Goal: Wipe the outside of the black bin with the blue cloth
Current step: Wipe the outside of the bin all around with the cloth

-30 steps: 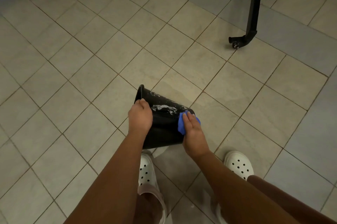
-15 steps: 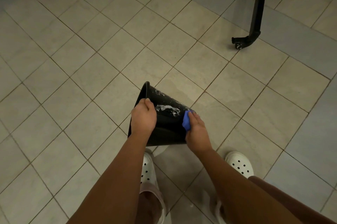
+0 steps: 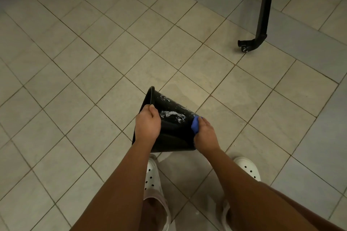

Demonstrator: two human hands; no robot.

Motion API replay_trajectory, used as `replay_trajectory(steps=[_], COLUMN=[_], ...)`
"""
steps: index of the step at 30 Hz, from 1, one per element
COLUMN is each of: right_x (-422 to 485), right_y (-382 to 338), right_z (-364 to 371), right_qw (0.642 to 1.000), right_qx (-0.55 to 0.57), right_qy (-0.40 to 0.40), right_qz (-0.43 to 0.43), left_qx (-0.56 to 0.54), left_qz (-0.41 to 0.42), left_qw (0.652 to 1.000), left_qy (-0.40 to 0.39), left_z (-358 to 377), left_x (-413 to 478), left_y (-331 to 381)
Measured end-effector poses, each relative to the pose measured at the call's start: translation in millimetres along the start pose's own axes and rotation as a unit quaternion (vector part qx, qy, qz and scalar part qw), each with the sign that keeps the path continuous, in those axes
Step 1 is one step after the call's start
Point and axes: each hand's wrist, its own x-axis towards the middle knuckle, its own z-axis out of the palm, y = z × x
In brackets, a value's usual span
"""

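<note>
Fingers (image 3: 205, 120) of the right hand (image 3: 205, 136) seem to pinch the blue cloth (image 3: 195, 125) against the bin (image 3: 174, 135); white marks (image 3: 171, 114) lie just left.

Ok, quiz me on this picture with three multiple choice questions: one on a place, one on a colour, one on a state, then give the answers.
1. Where on the black bin is the blue cloth pressed?
A. On the rim.
B. Inside it.
C. Against the outside, by its narrow base end.

2. What colour are the shoes?
A. Red.
B. White.
C. Black.

3. How does the bin stand?
A. Tipped on its side, gripped at the rim.
B. Upright on the floor.
C. Upside down on the floor.

Answers:
1 C, the right hand holds the cloth at the base end, away from the rim.
2 B, both perforated shoes are white.
3 A, the left hand grips the rim and the opening faces sideways.
</note>
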Motion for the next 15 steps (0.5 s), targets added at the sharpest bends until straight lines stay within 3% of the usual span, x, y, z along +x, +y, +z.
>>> replay_trajectory(steps=[3,6,10,15], right_x=[-13.4,-27.3,-8.5,3.2], right_y=[1.5,-4.8,-6.1,2.0], right_z=[4.8,15.9,3.6,-7.6], right_qw=[0.999,0.998,0.995,0.999], right_qx=[0.002,-0.004,-0.002,-0.013], right_qy=[0.012,0.048,0.005,-0.034], right_qz=[0.038,-0.044,-0.095,0.026], left_qx=[0.008,0.018,0.023,0.056], left_qz=[0.02,0.027,0.023,0.074], left_qw=[1.0,0.999,0.999,0.995], left_qy=[-0.008,-0.009,-0.002,-0.028], left_z=[2.2,3.2,1.4,6.8], left_x=[0.5,2.8,0.7,-1.4], left_y=[1.0,0.4,-1.5,4.3])
